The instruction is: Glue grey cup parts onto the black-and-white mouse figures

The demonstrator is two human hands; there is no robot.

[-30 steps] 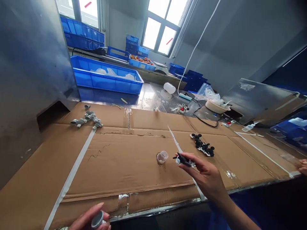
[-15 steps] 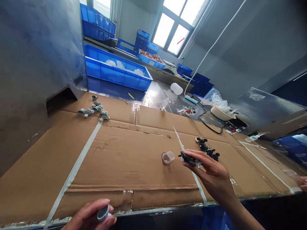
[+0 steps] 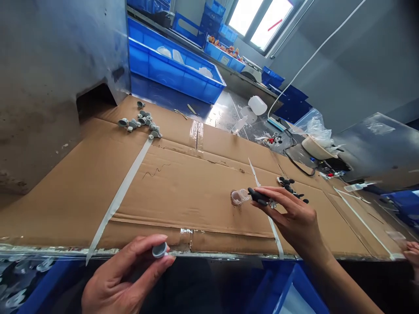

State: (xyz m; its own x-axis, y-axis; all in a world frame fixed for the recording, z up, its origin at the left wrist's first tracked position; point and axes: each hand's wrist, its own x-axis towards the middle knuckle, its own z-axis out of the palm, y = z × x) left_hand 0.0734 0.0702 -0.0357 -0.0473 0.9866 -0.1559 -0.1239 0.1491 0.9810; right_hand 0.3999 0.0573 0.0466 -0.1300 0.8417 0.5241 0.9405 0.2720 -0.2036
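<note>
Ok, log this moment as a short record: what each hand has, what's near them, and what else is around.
Left hand: pinches a grey round part
Right hand: pinches a black figure part
Nearby: clear cup just beside the black part; black mouse figures beyond the right hand
Surface: taped cardboard
Rest: grey parts in a loose pile; blue crate; white bottle; another person's hand at the right edge
</note>
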